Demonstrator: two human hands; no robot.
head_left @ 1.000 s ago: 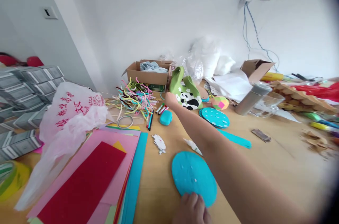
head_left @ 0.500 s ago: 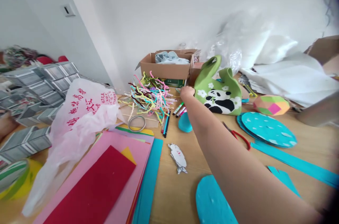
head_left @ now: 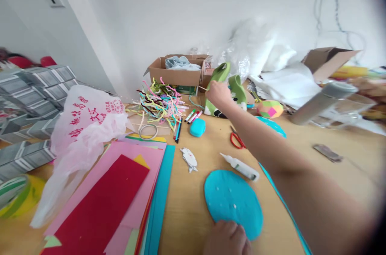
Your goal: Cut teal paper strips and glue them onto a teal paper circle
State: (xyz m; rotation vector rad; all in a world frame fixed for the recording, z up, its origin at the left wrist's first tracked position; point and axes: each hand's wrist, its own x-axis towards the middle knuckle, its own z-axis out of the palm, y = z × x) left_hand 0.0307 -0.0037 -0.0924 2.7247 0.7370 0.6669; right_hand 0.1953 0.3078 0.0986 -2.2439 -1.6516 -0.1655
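My right hand [head_left: 217,95] is closed in front of the green panda bag [head_left: 237,86], with a thin pale stick [head_left: 202,87] poking out of its left side. My left hand [head_left: 227,239] is curled at the lower edge of a blue oval [head_left: 233,202]; whatever is under its fingers is hidden. A white glue bottle [head_left: 241,167] lies just above the oval. To its left rest a white paper cutout [head_left: 189,159] and a small blue case [head_left: 197,127]. Red-handled scissors [head_left: 237,140] lie below my right forearm.
Red paper [head_left: 102,202] tops a stack at the left, beside a plastic bag [head_left: 87,126] and grey boxes [head_left: 39,86]. Fuzzy coloured stems [head_left: 161,104] lie before an open carton [head_left: 181,76]. A grey bottle [head_left: 322,104] stands at the right.
The view has shifted right. My right hand has lifted, and a thin stick now shows in it. My left hand has come in at the bottom, and the glue bottle is uncovered.
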